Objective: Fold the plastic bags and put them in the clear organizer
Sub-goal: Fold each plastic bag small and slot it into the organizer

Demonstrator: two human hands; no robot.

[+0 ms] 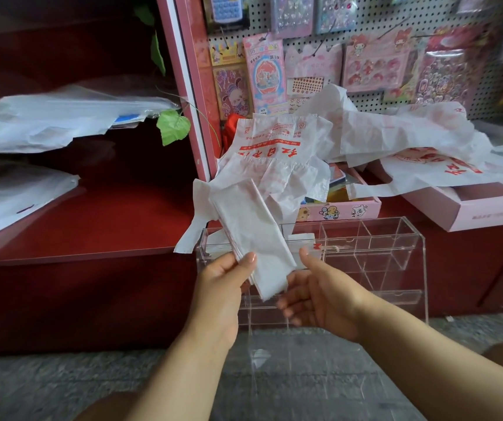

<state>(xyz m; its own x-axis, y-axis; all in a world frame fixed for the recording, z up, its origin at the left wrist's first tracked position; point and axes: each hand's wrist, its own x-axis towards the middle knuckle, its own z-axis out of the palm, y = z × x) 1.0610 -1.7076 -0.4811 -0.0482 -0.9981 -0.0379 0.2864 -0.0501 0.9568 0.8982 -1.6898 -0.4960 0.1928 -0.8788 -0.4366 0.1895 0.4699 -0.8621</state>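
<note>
Forearms: two, bare, entering from the lower edge; elbows cut off. Left hand (pixel 223 279): thumb on top, pinching the lower end of a folded plastic bag (pixel 250 235); its fingers are hidden under the bag. Right hand (pixel 317 294): palm turned leftward, fingers loosely curled beneath the bag's lower corner, thumb raised; whether it touches the bag cannot be told. Folded bag: a long white strip, held tilted in front of the clear organizer (pixel 375 253), which stands on the floor. Loose bags (pixel 277 147): heaped behind; red print, upside down, unreadable. Pink box (pixel 469 208): partly covered.
</note>
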